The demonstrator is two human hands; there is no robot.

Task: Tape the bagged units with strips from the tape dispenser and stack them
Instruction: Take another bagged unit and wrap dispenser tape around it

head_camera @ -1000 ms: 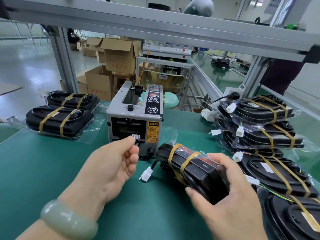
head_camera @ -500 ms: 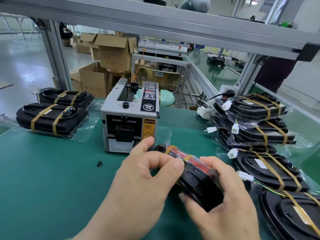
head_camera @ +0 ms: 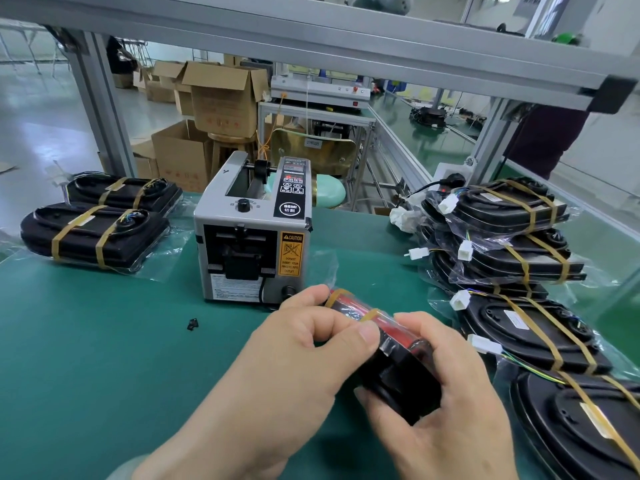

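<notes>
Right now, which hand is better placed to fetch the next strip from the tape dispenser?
Left, probably. The left hand only pinches the bagged unit from the tape dispenser side, while the right hand grips its near end and would have to cross over.

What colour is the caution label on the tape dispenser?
The caution label is yellow-orange with black print; head view.
</notes>
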